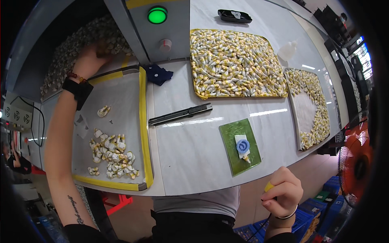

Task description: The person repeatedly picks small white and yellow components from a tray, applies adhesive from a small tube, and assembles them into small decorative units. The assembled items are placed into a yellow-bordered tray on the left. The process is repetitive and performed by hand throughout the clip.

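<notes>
My left hand reaches into the grey machine's opening, at the heap of small pale pieces. Its fingers are dark and blurred there, so their grip does not show. Below that forearm lies a tray edged with yellow tape, with a loose pile of small white-and-yellow pieces in it. My right hand is raised off the table's front edge, its fingers curled together and a yellow wrap on one finger. What they hold, if anything, is hidden. Nearest to it is a green mat bearing a blue ring on a white piece.
A black long-bodied cutter-like tool lies mid-table. Behind it stands a full tray of white-and-yellow pieces, and a partly filled tray is at right. A dark blue cloth sits beside the machine's green button. An orange fan stands right.
</notes>
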`<action>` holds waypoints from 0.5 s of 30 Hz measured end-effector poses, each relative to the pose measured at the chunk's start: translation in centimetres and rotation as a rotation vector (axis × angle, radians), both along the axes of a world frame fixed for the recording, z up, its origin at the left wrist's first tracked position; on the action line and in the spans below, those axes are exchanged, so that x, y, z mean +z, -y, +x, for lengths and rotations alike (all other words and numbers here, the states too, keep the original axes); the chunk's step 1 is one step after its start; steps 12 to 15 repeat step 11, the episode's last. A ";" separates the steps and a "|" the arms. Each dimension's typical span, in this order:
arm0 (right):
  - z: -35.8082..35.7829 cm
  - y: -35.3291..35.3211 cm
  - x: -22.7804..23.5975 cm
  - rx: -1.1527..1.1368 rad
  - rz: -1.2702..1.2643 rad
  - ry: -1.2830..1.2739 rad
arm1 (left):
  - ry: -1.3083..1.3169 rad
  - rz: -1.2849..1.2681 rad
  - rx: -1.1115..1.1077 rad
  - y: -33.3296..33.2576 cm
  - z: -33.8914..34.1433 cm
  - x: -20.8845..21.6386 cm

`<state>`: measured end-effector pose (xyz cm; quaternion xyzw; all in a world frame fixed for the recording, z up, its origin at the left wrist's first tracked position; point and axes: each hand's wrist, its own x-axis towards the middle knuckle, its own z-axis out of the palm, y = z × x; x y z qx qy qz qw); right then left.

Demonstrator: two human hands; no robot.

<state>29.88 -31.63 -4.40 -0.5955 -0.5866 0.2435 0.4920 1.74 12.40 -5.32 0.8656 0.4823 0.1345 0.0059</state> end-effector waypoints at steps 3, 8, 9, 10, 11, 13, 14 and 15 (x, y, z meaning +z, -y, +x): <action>-0.1 -0.3 0.1 -0.001 0.012 -0.002 | 0.067 0.112 -0.016 -0.1 -0.4 -0.5; 0.4 -0.4 0.3 0.101 0.008 0.039 | 0.090 0.026 -0.031 0.6 0.4 0.5; 0.4 -0.4 0.3 0.105 0.007 0.041 | 0.088 0.054 -0.036 0.6 0.4 0.5; 0.3 -0.4 0.4 0.111 0.007 0.041 | 0.087 0.083 -0.040 0.5 0.1 0.4; 0.3 -0.4 0.4 0.111 0.012 0.041 | 0.085 0.112 -0.044 0.3 -0.3 0.2; 0.3 -0.4 0.4 0.111 0.012 0.041 | 0.085 0.112 -0.044 0.3 -0.3 0.2; 0.3 -0.4 0.4 0.111 0.012 0.041 | 0.085 0.112 -0.044 0.3 -0.3 0.2; 0.3 -0.4 0.4 0.111 0.012 0.041 | 0.085 0.112 -0.044 0.3 -0.3 0.2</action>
